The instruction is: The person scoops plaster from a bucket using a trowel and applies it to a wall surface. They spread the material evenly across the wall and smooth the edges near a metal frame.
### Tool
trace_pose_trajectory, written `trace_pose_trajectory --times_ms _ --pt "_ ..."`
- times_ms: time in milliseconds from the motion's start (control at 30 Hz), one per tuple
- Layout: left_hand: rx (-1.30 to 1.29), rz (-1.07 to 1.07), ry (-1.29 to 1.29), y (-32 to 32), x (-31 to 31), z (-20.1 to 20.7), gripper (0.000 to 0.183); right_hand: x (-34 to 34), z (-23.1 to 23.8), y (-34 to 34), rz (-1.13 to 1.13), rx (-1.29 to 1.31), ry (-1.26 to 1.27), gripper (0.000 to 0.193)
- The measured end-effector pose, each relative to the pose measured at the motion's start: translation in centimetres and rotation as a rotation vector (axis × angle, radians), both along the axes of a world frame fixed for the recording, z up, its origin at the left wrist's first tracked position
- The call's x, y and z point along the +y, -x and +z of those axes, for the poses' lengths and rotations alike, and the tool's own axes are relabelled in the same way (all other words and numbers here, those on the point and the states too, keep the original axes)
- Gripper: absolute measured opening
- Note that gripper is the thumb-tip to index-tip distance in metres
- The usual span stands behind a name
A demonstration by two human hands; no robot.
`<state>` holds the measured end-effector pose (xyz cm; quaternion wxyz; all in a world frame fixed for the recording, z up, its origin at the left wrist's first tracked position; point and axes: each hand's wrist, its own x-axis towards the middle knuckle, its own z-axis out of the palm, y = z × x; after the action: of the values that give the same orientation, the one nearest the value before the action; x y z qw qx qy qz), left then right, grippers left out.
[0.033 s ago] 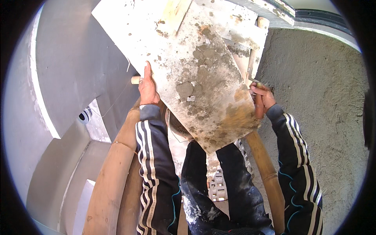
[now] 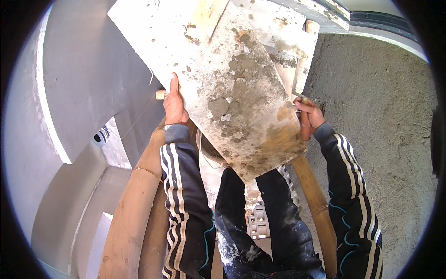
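Observation:
A large pale board point(image 2: 204, 83), spattered with grey mortar, lies tilted across the view in front of me. My left hand point(image 2: 175, 104) grips its left edge, thumb along the top and fingers hidden beneath. At the right edge, my right hand point(image 2: 312, 114) is closed round the reddish-brown handle of a trowel point(image 2: 305, 129). Its bent metal neck shows above my fingers; the blade cannot be made out. Lumps of mortar point(image 2: 219, 107) stick to the middle of the board.
Bamboo poles point(image 2: 127, 209) stand at my left, and another pole point(image 2: 318, 209) at my right. A rough grey plastered wall point(image 2: 376, 107) rises on the right. Partly under the board sits a round bucket-like container point(image 2: 209, 148). Hollow blocks point(image 2: 258, 222) show far below, between my legs.
The board and both hands have shifted very slightly to the left. My grips stay the same.

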<state>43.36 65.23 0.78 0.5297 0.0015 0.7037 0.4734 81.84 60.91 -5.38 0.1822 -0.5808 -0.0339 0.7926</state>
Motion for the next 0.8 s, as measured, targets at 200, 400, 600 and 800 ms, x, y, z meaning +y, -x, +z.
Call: trace_pose_trajectory --times_ms 200,400,600,800 --pt "0.107 0.031 0.051 0.1 1.0 0.9 0.051 1.2 0.3 2.2 0.108 0.032 -0.074 0.033" --pt "0.086 -0.062 0.010 -0.3 1.2 1.8 0.065 1.0 0.5 3.4 0.223 -0.031 -0.149 0.037" --pt "0.198 -0.073 0.101 -1.0 1.9 2.5 0.075 -1.2 1.1 5.3 -0.113 -0.162 -0.245 0.031" --pt "0.364 -0.118 0.149 -2.4 2.5 2.8 0.080 -2.1 1.0 5.9 -0.151 -0.210 -0.270 0.029"
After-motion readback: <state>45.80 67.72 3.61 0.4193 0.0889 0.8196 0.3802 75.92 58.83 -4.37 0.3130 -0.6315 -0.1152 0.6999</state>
